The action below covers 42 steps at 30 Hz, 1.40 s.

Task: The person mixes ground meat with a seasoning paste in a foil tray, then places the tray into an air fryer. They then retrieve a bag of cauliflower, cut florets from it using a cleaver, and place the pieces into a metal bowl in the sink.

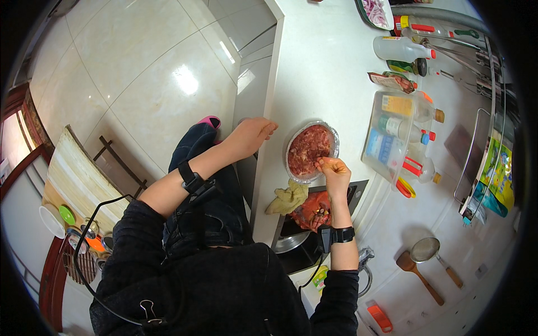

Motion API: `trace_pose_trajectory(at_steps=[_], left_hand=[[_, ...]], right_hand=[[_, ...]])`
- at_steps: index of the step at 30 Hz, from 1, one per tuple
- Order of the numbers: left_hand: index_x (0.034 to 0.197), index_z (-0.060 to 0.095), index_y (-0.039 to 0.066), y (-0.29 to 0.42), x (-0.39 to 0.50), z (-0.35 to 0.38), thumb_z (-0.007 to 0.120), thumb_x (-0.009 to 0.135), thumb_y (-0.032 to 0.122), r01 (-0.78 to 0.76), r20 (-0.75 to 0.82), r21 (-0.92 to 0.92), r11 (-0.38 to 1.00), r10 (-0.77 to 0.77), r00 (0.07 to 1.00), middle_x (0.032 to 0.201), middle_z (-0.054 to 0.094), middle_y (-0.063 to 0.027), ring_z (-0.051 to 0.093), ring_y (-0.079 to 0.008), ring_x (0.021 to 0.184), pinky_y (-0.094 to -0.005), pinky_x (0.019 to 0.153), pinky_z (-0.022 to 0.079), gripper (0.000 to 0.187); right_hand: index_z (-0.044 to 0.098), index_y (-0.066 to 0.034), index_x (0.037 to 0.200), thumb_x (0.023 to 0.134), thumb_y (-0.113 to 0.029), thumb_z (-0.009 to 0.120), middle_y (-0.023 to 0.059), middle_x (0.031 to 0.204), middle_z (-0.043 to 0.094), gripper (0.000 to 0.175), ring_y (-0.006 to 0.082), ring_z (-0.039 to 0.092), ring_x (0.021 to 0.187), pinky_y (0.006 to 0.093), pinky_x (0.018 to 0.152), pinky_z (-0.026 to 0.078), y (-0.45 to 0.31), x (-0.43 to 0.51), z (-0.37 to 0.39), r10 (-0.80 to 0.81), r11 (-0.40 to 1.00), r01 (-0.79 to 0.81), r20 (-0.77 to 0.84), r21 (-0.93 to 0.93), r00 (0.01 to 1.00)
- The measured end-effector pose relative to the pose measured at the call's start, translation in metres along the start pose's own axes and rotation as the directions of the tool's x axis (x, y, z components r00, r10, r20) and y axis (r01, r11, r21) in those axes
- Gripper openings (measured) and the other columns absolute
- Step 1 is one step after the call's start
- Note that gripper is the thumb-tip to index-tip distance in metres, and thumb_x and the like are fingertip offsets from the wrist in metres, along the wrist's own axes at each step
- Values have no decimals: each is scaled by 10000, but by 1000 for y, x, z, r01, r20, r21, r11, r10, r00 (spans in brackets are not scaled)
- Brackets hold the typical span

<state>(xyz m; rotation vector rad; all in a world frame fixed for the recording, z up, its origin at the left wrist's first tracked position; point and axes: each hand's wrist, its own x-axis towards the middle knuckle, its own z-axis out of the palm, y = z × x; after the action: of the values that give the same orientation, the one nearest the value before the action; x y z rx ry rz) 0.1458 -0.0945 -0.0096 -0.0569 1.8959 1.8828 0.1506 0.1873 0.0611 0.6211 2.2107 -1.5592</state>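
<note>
A round foil tray (335, 138) of raw minced meat (309, 147) stands on the white counter. My right hand (335, 172) is at its near right rim, fingertips pinched together over the meat; whether a bit of meat is between them cannot be told. My left hand (257, 132) hangs by the counter's front edge, left of the tray, with its fingers curled together and nothing visible in them. A crumpled yellowish cloth (290, 199) lies close below the tray. Beside it, partly behind my right forearm, is a red bag or wrapper (309, 212) on the dark stove.
A clear plastic bin (370, 138) with bottles lines the wall side, near a jar (405, 66) and a plastic bottle (399, 48). Sliced onions lie on a tray (388, 21) at the far end. A metal pan (292, 242) is on the stove. A wooden spatula (420, 277) and strainer (425, 250) hang at right.
</note>
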Motion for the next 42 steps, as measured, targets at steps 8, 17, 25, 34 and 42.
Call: trace_pose_trajectory(at_steps=[8,17,25,34,42], left_hand=[[1093,587,-64,-3,3,-1,407,997,175,-42,-18,6,999,42,999,970,645,-150,642,-210,862,-303,794,524,314],[1091,586,-65,-3,7,-4,416,996,178,-27,-21,30,999,28,999,963,642,-150,635,-206,844,-300,788,521,312],[1098,590,-56,-1,6,-4,418,995,174,-35,32,77,996,33,999,931,644,-148,636,-205,820,-301,768,508,306],[1120,585,-48,4,8,-4,427,994,177,-31,11,4,1000,31,999,948,648,-142,637,-206,852,-307,785,505,302],[1186,556,-19,34,6,-9,468,975,173,-133,34,171,976,129,991,1080,616,-165,615,-245,949,-328,846,487,298]], right_hand=[[644,55,972,868,29,622,92,890,667,109,143,636,784,258,743,535,-11,1,1,56,995,-58,-35,-76,998],[580,-20,796,817,99,624,22,810,557,129,67,529,700,228,688,492,-51,-20,-7,-268,939,250,-51,-235,962],[484,-14,742,745,91,626,21,746,507,177,111,525,702,235,646,457,-20,-14,24,-116,893,117,29,-435,993],[470,-41,833,762,89,643,12,769,499,227,87,496,741,223,683,440,-5,-18,1,-262,817,316,179,-482,948],[504,-26,1235,784,38,636,155,1293,507,474,251,591,1067,321,895,478,-2,-28,0,-288,854,317,132,-412,948]])
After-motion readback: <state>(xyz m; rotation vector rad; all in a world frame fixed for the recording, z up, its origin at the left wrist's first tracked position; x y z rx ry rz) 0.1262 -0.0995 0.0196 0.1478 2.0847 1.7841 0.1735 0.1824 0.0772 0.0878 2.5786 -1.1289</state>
